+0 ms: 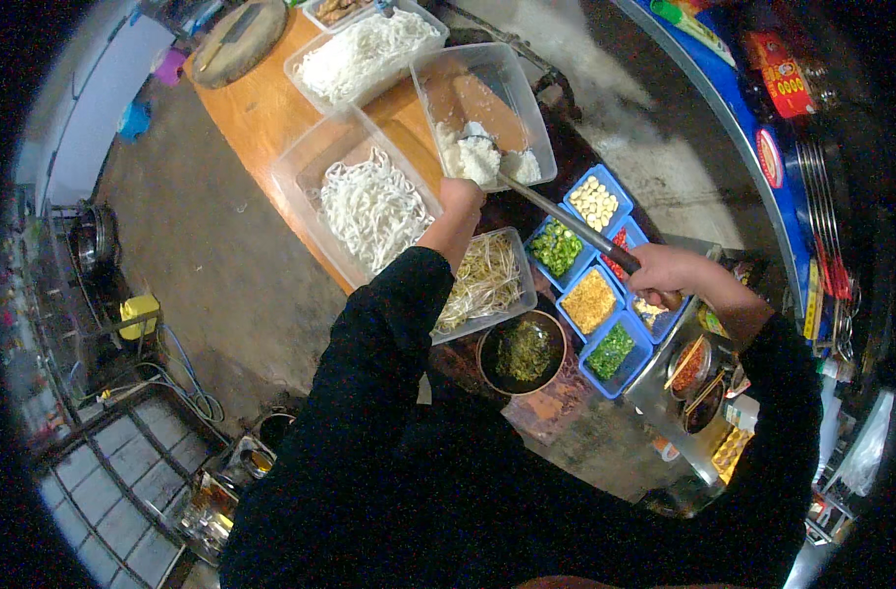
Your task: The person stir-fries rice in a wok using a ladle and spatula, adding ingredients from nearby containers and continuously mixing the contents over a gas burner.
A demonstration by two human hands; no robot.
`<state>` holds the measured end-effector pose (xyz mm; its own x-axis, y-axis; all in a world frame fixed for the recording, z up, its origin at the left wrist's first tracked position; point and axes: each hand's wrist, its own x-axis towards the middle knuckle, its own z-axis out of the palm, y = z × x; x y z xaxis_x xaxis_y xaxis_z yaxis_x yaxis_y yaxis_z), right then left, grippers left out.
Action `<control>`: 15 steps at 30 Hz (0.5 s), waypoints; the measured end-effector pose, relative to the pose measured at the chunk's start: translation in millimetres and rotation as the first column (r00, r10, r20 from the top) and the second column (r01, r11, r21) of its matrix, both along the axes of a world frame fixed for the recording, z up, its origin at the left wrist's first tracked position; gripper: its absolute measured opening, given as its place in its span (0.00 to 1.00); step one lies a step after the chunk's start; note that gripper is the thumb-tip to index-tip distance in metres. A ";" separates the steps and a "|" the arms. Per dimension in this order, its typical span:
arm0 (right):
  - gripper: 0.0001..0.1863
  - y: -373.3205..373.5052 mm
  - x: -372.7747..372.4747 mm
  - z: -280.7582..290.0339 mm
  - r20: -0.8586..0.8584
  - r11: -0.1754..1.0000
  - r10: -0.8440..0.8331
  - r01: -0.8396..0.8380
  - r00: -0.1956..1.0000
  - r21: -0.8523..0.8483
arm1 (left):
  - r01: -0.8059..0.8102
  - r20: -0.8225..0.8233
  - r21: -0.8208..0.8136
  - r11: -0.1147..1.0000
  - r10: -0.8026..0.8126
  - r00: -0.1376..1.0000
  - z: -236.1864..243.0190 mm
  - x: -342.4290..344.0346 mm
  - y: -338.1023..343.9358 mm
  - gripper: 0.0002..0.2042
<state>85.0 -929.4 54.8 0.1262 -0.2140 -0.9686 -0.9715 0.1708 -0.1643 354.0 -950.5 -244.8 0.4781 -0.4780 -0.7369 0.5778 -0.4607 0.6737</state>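
Observation:
My right hand (661, 271) is closed around the wooden grip of a long-handled ladle (572, 220). Its metal shaft runs up and left into a clear plastic container (525, 90), where its head is partly hidden by white rice (473, 157). The rice is gathered at the container's near end, and loose grains stick to the bottom. At the near left corner, my left hand (460, 199) grips the container's edge, its fingers partly hidden. Beside that hand stand a tub of white noodles (369, 218) and a tub of bean sprouts (485, 283).
Blue trays hold garlic (594, 203), chopped greens (556, 247), yellow bits (591, 299) and spring onion (611, 350). A bowl of dark green pickle (524, 351) sits nearer me. Another noodle tub (369, 51) and a round chopping board (240, 44) with a knife are farther off.

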 end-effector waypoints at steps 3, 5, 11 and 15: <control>0.06 -1.3 -16.5 -20.5 0.065 0.941 -0.323 0.313 0.944 0.130 | 0.008 0.005 -0.148 0.989 -0.007 1.000 3.4 7.3 0.8 0.10; 0.05 3.2 -24.9 -29.3 0.194 0.815 -0.560 0.493 0.805 0.305 | 0.357 0.201 0.012 0.934 -0.352 0.914 6.5 15.3 3.2 0.10; 0.06 28.0 -29.3 -31.7 0.302 0.700 -0.714 0.635 0.631 0.328 | 0.239 -0.050 -0.215 0.947 -0.255 0.966 25.8 31.3 14.1 0.11; 0.10 46.9 -17.3 -37.1 0.355 0.647 -0.761 0.674 0.542 0.357 | 0.283 -0.021 -0.192 0.940 -0.292 0.956 47.4 26.0 27.2 0.15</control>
<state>67.8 -882.5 17.7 0.4098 -0.2789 -0.8685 -0.3293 0.8427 -0.4260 380.0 -923.3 -197.4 0.2660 -0.7199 -0.6411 0.4730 -0.4820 0.7376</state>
